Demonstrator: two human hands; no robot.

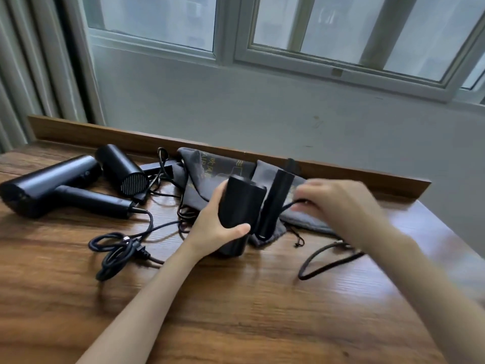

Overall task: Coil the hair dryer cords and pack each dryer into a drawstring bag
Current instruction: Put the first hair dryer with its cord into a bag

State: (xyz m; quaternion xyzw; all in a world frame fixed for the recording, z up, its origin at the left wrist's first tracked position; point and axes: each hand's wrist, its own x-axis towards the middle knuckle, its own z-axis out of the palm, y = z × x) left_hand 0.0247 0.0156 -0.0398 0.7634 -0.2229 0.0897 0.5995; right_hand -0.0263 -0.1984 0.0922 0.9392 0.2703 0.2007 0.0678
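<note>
Already the left hand (223,219) was wrapped around the barrel of a black hair dryer (242,206), lifted just above the wooden table (236,311) with its folded handle hanging beside the barrel. The right hand (338,206), blurred, had its fingers closed in a pinch on the dryer's cord (328,261), whose loose loop trailed on the table to the right. Grey drawstring bags (210,169) lay crumpled right behind the dryer. Two more dryers (52,185) lay at the left, their cords (118,248) tangled. Likely trouble: the slack loop could snag on the bags' strings or drag a bag along, and a coil wound too loosely would spring open before bagging
</note>
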